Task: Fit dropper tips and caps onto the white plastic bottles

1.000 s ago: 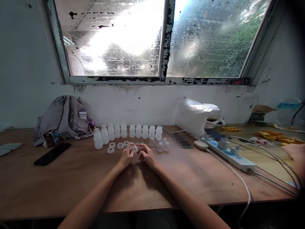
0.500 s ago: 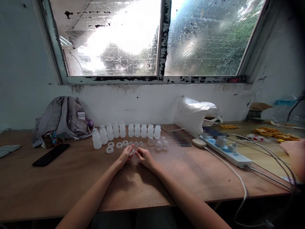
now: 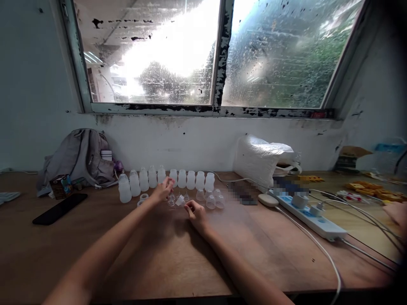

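My left hand (image 3: 165,189) reaches to the back row, its fingers loosely apart in front of a frosted, uncapped baby bottle (image 3: 173,173) and overlapping it. Nothing shows held in them. My right hand (image 3: 196,214) is closed, thumb and fingers pinching a small translucent bottle nipple in a collar ring (image 3: 180,200), tilted above the table. Clear nipples (image 3: 171,199) lie just behind that piece. Collar rings (image 3: 144,197) sit left of my left wrist, partly hidden by the arm. Domed clear caps (image 3: 210,201) stand right of the nipples.
Capped bottles (image 3: 135,184) stand at the row's left, open ones (image 3: 200,180) at its right. A phone (image 3: 60,209) and grey backpack (image 3: 81,159) lie left. Rightward are a white bag (image 3: 254,159), power strip (image 3: 313,218), cables, and another person's hand (image 3: 396,212).
My left hand has left the nipple piece and moved up and left to the bottles. My right hand keeps the piece, now nearly in place. The view has shifted slightly.
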Motion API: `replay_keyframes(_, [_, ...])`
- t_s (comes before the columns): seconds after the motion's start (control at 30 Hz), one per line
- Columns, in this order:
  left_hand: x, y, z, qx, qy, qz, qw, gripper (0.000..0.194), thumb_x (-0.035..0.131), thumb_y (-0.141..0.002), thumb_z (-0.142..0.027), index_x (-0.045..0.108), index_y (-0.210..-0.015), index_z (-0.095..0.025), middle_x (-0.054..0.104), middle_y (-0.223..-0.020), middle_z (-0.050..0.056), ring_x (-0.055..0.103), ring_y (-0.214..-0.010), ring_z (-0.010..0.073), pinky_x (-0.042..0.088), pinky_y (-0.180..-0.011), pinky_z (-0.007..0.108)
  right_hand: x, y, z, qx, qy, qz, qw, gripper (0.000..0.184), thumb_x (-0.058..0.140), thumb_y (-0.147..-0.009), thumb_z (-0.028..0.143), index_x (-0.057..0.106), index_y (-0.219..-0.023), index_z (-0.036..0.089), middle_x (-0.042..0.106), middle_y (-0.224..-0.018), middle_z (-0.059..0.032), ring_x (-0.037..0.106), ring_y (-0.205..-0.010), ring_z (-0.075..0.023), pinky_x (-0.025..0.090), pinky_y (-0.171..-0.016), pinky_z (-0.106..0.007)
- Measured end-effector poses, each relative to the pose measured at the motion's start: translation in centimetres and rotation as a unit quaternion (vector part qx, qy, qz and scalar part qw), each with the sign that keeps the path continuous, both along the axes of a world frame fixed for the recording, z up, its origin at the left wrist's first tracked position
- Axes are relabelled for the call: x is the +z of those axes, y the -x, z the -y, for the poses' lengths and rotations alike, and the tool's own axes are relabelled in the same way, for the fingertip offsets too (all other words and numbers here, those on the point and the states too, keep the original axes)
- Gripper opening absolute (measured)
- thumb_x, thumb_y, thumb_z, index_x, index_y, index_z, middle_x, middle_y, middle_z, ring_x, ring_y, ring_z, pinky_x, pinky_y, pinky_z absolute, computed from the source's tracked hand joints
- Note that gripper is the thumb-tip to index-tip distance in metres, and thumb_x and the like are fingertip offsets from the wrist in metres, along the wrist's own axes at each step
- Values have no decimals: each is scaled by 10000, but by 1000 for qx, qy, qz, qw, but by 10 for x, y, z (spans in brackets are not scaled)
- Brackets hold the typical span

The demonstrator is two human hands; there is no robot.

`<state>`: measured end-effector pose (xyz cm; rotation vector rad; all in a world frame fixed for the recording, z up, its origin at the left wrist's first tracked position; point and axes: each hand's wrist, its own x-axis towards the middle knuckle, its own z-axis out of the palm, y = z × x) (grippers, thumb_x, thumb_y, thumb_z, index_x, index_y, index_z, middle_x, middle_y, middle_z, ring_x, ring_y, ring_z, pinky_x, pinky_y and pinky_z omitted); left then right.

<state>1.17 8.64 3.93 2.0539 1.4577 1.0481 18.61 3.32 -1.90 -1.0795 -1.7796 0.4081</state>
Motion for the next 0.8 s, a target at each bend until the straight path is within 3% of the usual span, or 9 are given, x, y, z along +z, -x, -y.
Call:
replay_keyframes(0.1, [14,-1,-36,98,-28,-117,988,377,359,-802,-367,399,-1140,-206,608,-715,31,546,-525,139,388,-580,241,0,-3,-3,-19,37,-28,999,170,471,-739,289,566,-686,158,594,-650,-28,508,-561,-122,378,-556,-219])
replay_keyframes(0.23, [21,-12,-71,128,-11,-158,979,388,440,-760,-296,420,-1138,-209,616,-805,77,576,-721,203,383,-670,285,0,-3,-4,-24,51,-38,998,161,490,-725,289,585,-686,165,614,-666,-31,524,-572,-130,396,-566,-231])
replay_keyframes(0.43, [23,-30,-87,156,1,-189,970,172,502,-717,-255,565,-846,-162,588,-851,129,552,-831,258,390,-680,321,0,-2,-2,-21,53,-36,998,165,488,-731,294,589,-690,170,625,-688,-30,530,-576,-130,399,-555,-229])
replay_keyframes(0.6, [33,-31,-64,182,-82,-186,962,206,418,-778,-277,555,-867,-152,425,-1101,162,478,-960,285,395,-725,360,2,0,-1,-15,48,-34,998,159,495,-729,290,592,-684,171,624,-684,-26,539,-576,-129,400,-548,-225])
replay_keyframes(0.67, [41,-28,-44,189,-157,-173,954,235,374,-807,-306,530,-920,-172,361,-1161,136,418,-1035,277,381,-788,368,3,1,-1,-12,48,-34,998,165,496,-729,293,596,-683,170,625,-686,-28,543,-572,-129,402,-539,-224])
replay_keyframes(0.73, [48,-23,-19,185,-270,-134,935,224,369,-816,-311,520,-910,-175,355,-1156,112,426,-1018,248,366,-839,368,3,2,-2,-12,52,-36,998,169,499,-726,298,602,-688,170,625,-673,-30,546,-556,-130,404,-525,-224])
replay_keyframes(0.8, [50,-16,10,173,-338,-86,921,203,365,-824,-302,504,-904,-179,360,-1149,93,439,-999,218,370,-854,355,3,2,-3,-16,59,-40,997,175,502,-720,308,607,-695,171,623,-647,-30,545,-532,-131,407,-510,-226])
